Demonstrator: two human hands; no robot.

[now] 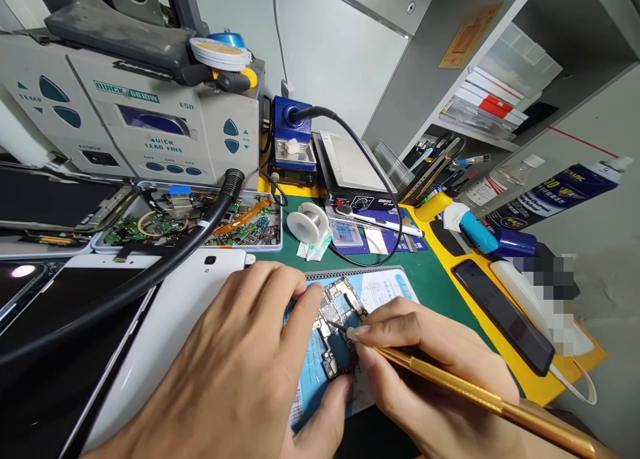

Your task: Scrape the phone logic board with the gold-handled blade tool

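A phone circuit board (330,309) lies on a blue-and-white printed sheet (313,376) on the green mat. My left hand (245,352) grips the board from the left, fingertips at its upper edge and thumb by its lower end. In my right hand (430,359) is a slim gold-handled knife (450,389), held like a pen. Its thin dark tip touches or hovers just over the middle of the board; I cannot tell which. The fingers of my left hand cover part of the board's left side.
Behind stand a hot-air station (165,122), a blue soldering stand (293,136) and a heating plate (350,166). A solder spool (306,224) sits near a tray of circuit boards (200,242). A black hose (185,249) crosses the left side above phones. At right lies a dark phone (503,316).
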